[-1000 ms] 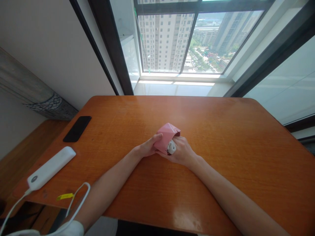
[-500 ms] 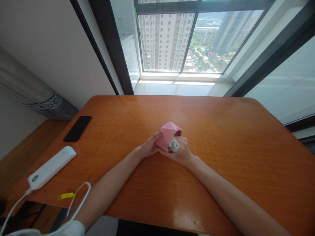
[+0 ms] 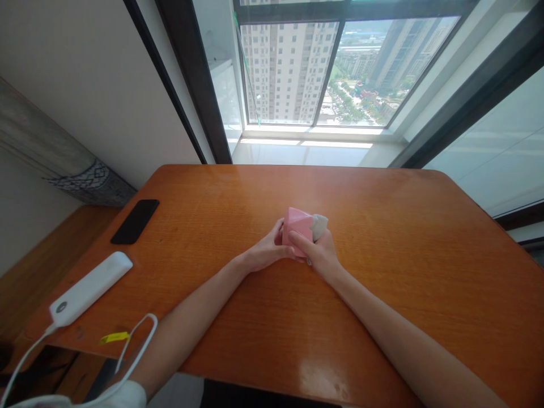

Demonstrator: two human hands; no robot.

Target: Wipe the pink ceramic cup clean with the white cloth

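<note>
A pink folded packet, likely paper, sits between my hands just above the orange wooden table. My left hand grips its lower left side with curled fingers. My right hand presses its fingers across the packet's lower right face. A crumpled white tissue or cloth sticks out at the packet's upper right, beside my right hand. The packet's underside is hidden by my fingers.
A black phone lies face down near the table's left edge. Below it lies a white power bank, with a thin white cable and a yellow tag nearby. A large window stands beyond the table's far edge.
The pink packet has turned in my hands and shifted right. The white material, earlier at its lower front opening, now pokes out at the upper right.
</note>
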